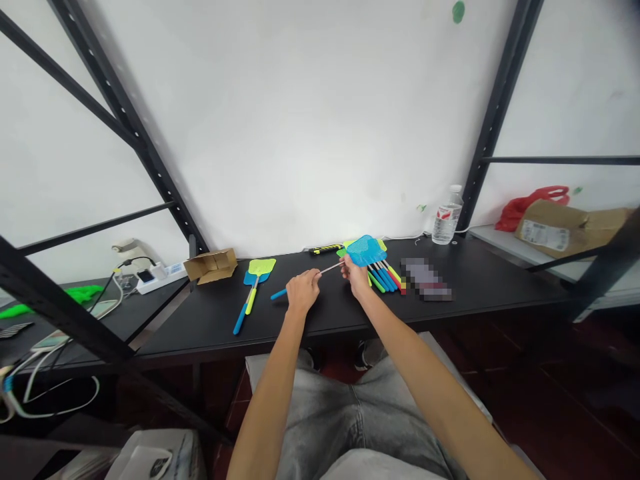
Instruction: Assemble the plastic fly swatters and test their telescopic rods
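Observation:
A blue fly swatter (367,251) is held between my hands above the black table, its thin metal shaft running from one hand to the other. My left hand (303,290) is closed round the shaft near the blue handle, which sticks out to the left. My right hand (354,273) grips the shaft just below the blue mesh head. Behind and beside it lie several fly swatters with coloured handles (385,277), their heads partly hidden by the blue one. To the left, a yellow-green fly swatter (262,267) rests over a blue-handled fly swatter (241,319).
An open cardboard box (211,266) sits at the table's back left. A yellow-and-black utility knife (326,249) lies by the wall. At right are a blurred-out flat object (426,279) and a water bottle (447,217). Black metal posts frame the table (200,333); a power strip (161,279) is farther left.

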{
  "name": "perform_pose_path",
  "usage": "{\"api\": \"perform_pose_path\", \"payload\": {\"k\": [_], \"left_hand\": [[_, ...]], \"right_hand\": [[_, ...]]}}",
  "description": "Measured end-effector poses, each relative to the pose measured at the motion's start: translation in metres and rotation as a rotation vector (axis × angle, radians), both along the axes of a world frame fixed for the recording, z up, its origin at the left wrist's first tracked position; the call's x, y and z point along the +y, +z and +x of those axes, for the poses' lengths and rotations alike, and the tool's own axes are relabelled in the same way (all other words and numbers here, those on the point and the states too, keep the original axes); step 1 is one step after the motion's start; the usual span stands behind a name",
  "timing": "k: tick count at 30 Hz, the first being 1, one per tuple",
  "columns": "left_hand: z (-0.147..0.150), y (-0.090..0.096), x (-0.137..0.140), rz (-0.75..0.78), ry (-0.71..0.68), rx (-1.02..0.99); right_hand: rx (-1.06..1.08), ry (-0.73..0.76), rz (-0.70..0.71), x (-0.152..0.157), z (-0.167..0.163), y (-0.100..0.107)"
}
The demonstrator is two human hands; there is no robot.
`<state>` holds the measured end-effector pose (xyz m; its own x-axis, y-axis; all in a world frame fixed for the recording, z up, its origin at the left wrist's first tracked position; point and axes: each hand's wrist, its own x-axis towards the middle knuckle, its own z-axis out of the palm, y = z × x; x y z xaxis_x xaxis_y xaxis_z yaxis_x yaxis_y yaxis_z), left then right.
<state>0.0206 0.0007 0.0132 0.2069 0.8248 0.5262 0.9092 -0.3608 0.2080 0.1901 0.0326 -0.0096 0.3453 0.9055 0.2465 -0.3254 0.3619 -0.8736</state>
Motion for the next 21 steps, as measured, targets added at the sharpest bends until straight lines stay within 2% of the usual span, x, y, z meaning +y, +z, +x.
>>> {"api": "perform_pose_path", "payload": {"k": [3,7,12,14,17,21], "left_hand": [[-0.008,0.001,0.0,-0.004,-0.018,0.004],[-0.01,0.001,-0.002,0.002,-0.082,-0.017],[-0.004,0.001,-0.004,0.014,-0.134,-0.051],[-0.003,0.001,-0.004,0.004,-0.135,-0.053],[0.0,0.001,-0.004,-0.003,-0.117,-0.067],[0.0,0.003,-0.005,-0.028,-0.092,-0.065]], "right_hand": [[0.084,-0.047,-0.008,0.003,0.004,0.0],[0.073,-0.004,-0.003,0.002,0.004,-0.001],[-0.33,0.229,0.087,-0.003,-0.001,-0.002],[-0.405,0.252,0.109,-0.005,-0.002,-0.003],[-0.375,0.21,0.111,-0.005,-0.002,-0.003],[-0.235,0.157,0.07,-0.004,-0.001,-0.002]]}}
